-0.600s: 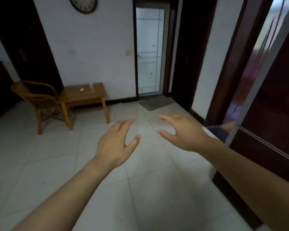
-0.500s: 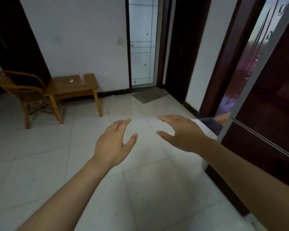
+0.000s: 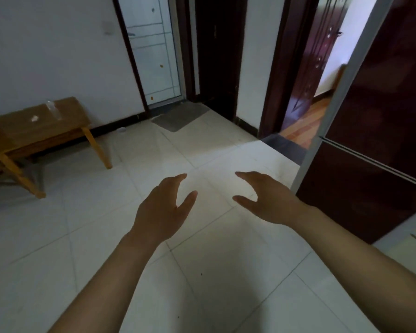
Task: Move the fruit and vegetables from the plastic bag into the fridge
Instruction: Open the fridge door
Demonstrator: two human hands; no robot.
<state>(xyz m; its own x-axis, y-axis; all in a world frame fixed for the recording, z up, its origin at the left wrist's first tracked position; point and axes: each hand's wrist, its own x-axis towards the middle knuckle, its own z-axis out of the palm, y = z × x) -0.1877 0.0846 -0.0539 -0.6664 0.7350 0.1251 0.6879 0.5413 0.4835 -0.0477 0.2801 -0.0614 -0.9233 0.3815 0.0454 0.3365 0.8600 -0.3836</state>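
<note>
My left hand (image 3: 162, 210) and my right hand (image 3: 267, 198) are held out in front of me above the white tiled floor, palms facing each other, fingers apart and holding nothing. A tall dark red fridge (image 3: 380, 131) with a silver edge stands at the right, its doors shut; my right hand is just left of it. No plastic bag, fruit or vegetables are in view.
A low wooden table (image 3: 41, 126) with a clear bottle (image 3: 53, 109) stands against the left wall. A grey doormat (image 3: 180, 116) lies before a white door (image 3: 154, 51). An open doorway (image 3: 312, 92) to a wood-floored room is beside the fridge.
The view has swung to the right and down: the table has slid left, the chair has left the frame, the fridge fills more of the right. Both hands stay open.
</note>
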